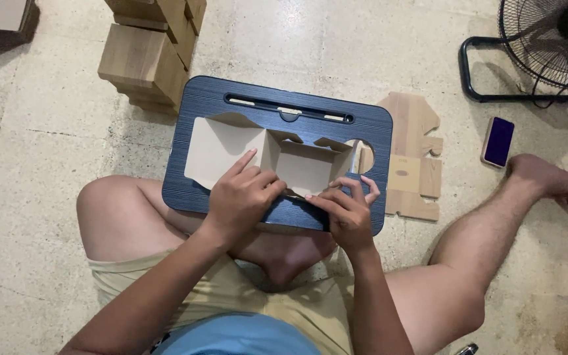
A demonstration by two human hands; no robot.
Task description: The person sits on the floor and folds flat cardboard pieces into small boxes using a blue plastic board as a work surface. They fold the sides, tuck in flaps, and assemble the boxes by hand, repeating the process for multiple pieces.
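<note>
Half-folded pale cardboard box blank, walls raised on three sides, resting at centre of dark blue ribbed lap desk with slotted groove at 12 o'clock; desk balanced across crossed legs, likely to give a firm flat folding surface above the floor. Left hand at 6 o'clock of the blank, index finger extended along the inner left panel, remaining fingers curled down on the near edge; pressing rather than enclosing, apparently to keep the panel flat. Right hand at 5 o'clock, fingers pinched shut on the near flap of the blank, seemingly to crease it. Flat unfolded brown cardboard blank with notched tabs on pale stone floor at 3 o'clock, partly under the desk, within arm's reach. Stack of finished brown cardboard boxes at 11 o'clock. Dark rectangular phone with purple screen at 2 o'clock. Black floor fan with wire grille at 1 o'clock. No readable labels on the boxes.
</note>
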